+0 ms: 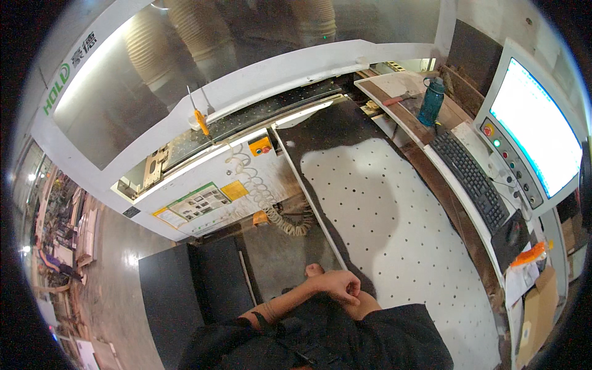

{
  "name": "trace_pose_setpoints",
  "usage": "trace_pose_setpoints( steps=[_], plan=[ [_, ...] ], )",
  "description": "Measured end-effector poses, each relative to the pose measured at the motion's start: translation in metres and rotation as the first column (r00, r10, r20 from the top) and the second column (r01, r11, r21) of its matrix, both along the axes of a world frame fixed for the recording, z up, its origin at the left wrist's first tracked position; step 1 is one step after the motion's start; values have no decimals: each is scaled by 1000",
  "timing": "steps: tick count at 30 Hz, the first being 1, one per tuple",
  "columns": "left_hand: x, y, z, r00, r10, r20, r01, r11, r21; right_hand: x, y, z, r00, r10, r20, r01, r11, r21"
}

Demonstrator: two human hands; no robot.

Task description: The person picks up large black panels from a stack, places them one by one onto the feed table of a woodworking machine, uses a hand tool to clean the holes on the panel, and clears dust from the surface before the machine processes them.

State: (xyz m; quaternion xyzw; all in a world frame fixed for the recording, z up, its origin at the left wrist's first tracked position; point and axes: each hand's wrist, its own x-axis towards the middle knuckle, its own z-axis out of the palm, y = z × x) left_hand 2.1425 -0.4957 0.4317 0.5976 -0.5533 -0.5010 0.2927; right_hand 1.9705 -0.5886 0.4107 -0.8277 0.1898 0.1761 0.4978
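My forearms cross in front of my body at the lower middle. My left hand point(340, 286) lies against my right forearm point(366, 304), its fingers curled in, and no object shows in it. Beyond my left wrist only a rounded bit of my right hand point(314, 269) peeks out; its fingers are hidden. Both hands are next to the near left edge of a white perforated table point(376, 203), which has a dark, worn border.
A large machine point(283, 68) with a window spans the far side; a coiled hose point(290, 225) hangs from its front. Black panels point(185, 296) stand at left. On the right are a teal bottle point(431, 103), a keyboard point(472, 179), a mouse point(513, 232) and a lit monitor point(536, 123).
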Motion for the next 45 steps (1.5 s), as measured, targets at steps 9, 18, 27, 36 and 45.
trace_pose_setpoints(
  steps=[9,18,27,36,45],
  plan=[
    [-1,3,14,998,14,56,-20,992,122,6,5,-15,997,69,-24,-69,997,-33],
    [-4,4,18,991,6,137,-21,994,106,6,-2,-8,975,219,-41,-221,973,-68],
    [-7,1,22,965,-93,246,52,984,168,8,-1,-7,976,206,-64,-211,974,-82],
    [6,-10,-6,982,-188,16,182,967,180,2,-1,-24,989,146,30,-143,986,-81],
    [13,-16,-9,981,-191,-44,196,962,188,0,4,-67,964,128,232,-104,988,-114]
  ],
)
